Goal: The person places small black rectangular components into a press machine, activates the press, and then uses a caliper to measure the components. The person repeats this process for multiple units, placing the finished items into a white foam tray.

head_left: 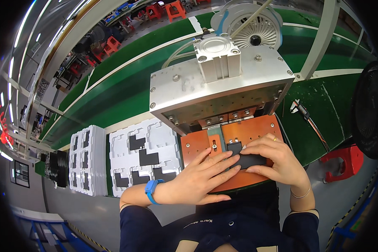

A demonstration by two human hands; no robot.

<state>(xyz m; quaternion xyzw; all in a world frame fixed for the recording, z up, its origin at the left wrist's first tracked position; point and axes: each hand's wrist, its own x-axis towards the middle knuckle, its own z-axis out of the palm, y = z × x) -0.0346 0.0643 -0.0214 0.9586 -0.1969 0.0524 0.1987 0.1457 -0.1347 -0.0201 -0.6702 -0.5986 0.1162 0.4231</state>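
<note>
A flat black L-shaped piece [253, 161] lies on the orange base plate [194, 153] of a metal press [222, 90]. My right hand [281, 159] is curved round its right part, with the thumb at the near edge and fingertips at the far edge. From the left, my left hand [197, 178] reaches in with fingers stretched out, their tips touching the piece's left side. The press's upper block stands raised above the plate, behind the piece. Part of the piece is hidden under my right hand.
A white moulded tray [128, 166] with several black pieces lies left of the press, beside a stack of similar trays [98, 161]. On the green bench at right rests a caliper [308, 119]. A red stool [346, 166] and black fan [369, 109] stand farther right; a white fan [255, 31] is behind.
</note>
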